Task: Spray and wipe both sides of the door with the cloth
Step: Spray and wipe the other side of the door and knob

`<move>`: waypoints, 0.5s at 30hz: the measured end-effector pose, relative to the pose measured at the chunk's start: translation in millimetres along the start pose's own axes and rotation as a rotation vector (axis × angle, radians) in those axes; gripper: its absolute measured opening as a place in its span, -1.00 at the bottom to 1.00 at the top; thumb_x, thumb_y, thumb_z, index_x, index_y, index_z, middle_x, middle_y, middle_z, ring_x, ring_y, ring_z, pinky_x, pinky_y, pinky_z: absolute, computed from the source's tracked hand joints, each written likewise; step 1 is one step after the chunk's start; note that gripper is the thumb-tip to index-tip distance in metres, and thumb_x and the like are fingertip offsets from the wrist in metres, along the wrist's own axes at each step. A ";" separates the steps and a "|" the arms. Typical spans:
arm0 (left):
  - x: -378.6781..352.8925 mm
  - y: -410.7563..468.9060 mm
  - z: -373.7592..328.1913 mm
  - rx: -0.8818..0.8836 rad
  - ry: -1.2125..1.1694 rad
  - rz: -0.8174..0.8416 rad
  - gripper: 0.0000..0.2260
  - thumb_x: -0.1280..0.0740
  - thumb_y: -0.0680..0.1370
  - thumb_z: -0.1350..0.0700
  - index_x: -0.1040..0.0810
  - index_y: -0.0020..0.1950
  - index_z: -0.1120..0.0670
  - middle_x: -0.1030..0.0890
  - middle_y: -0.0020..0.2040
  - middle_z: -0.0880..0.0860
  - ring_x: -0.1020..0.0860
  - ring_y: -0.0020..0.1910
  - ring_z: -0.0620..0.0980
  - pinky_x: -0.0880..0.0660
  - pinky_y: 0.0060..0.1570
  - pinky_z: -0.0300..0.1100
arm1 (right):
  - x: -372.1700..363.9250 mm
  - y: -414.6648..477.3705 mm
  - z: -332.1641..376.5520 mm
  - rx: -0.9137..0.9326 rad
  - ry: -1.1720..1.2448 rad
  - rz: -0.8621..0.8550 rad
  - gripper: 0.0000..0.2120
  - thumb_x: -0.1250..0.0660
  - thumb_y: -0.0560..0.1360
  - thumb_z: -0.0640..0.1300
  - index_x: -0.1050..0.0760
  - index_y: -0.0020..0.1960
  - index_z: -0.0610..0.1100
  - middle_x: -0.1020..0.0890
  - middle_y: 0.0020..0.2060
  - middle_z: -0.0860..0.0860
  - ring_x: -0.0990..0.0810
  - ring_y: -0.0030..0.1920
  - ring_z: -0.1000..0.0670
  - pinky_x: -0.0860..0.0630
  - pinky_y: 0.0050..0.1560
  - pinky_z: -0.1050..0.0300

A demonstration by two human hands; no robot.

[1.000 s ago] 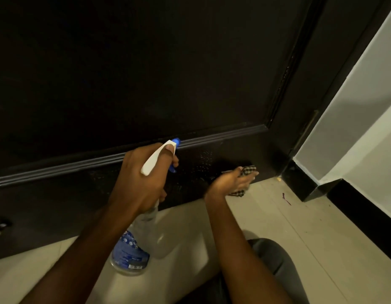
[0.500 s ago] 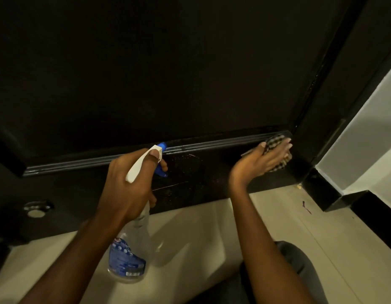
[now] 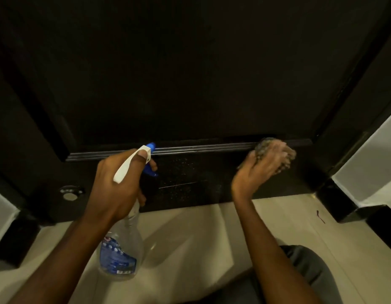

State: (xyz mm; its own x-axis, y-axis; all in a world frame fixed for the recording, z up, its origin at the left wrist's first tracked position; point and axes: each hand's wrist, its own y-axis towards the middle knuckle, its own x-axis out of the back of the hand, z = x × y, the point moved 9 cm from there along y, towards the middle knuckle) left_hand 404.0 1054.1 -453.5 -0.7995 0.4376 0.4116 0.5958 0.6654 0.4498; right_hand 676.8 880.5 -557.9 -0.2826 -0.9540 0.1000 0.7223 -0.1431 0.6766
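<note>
Low at the far left, a small round metal fitting (image 3: pixel 68 193) caught the light against dark woodwork. Next came our left hand (image 3: pixel 115 183), wrapped round the neck of the spray bottle (image 3: pixel 121 249). The thumb lay along the white spray head, a finger sat on the blue trigger, and the blue nozzle pointed at the door (image 3: pixel 190 84), close to its raised moulding (image 3: pixel 201 148). The clear bottle with its blue label hung tilted below the hand, over the pale floor tiles (image 3: pixel 201 227).

Between our hands, the door's bottom rail was speckled with fine droplets (image 3: pixel 185 172). Further right, our right hand (image 3: pixel 262 170) held the checked cloth (image 3: pixel 263 145) bunched under curved fingers, pressed to the door near the right end of the moulding. Both were blurred, so we could not tell the grip more exactly.

Below that arm our knee (image 3: pixel 310 270) showed in grey fabric. On the tiles by the door's right corner lay a small purple scrap (image 3: pixel 320 216), and beyond it stood a white wall (image 3: pixel 370 167) with dark skirting.
</note>
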 end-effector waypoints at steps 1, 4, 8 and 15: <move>1.9 -1.5 2.0 0.008 -0.008 0.006 -0.70 -0.12 0.66 0.02 -0.58 -0.11 0.06 -0.58 -0.39 -0.27 -0.50 -0.57 -0.11 -0.40 -0.53 -0.41 | 5.4 5.1 -5.0 -0.130 0.061 -0.090 -0.44 -0.13 0.66 -0.04 -0.17 0.60 -0.24 -0.19 0.58 -0.23 -0.08 0.59 -0.29 0.14 0.57 0.19; 1.1 -5.0 5.2 0.035 -0.022 0.044 -0.68 -0.12 0.67 -0.02 -0.57 -0.14 0.04 -0.59 -0.37 -0.25 -0.52 -0.53 -0.06 -0.42 -0.54 -0.36 | -12.2 -14.5 27.3 0.036 -0.025 0.010 -0.42 -0.10 0.68 0.00 -0.12 0.61 -0.24 -0.17 0.58 -0.27 -0.04 0.58 -0.27 0.16 0.59 0.07; -25.0 -5.7 15.0 0.102 -0.035 0.189 -0.62 -0.15 0.58 -0.08 -0.63 -0.11 0.15 -0.64 -0.26 -0.07 -0.57 -0.41 0.05 -0.49 -0.45 -0.24 | -43.6 -75.4 55.9 0.829 -0.265 0.478 -0.43 -0.13 0.63 0.05 -0.04 0.59 0.13 -0.11 0.56 0.04 -0.06 0.56 -0.02 -0.27 0.39 -0.36; -101.2 -4.6 23.1 0.194 0.071 0.404 -0.69 -0.21 0.65 -0.07 -0.61 -0.16 0.05 -0.63 -0.24 0.05 -0.52 -0.50 -0.20 -0.40 -0.46 -0.28 | 11.8 18.0 -27.6 0.331 -0.207 0.325 -0.32 -0.17 0.58 -0.05 0.05 0.61 0.15 -0.05 0.60 0.03 0.22 0.61 0.14 0.14 0.57 -0.11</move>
State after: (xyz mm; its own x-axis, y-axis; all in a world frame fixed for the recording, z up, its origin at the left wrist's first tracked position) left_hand 480.3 1020.7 -515.6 -0.4944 0.6473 0.5801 0.8280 0.5538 0.0876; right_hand 703.9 859.5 -564.7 -0.2197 -0.8581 0.4642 0.5647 0.2761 0.7778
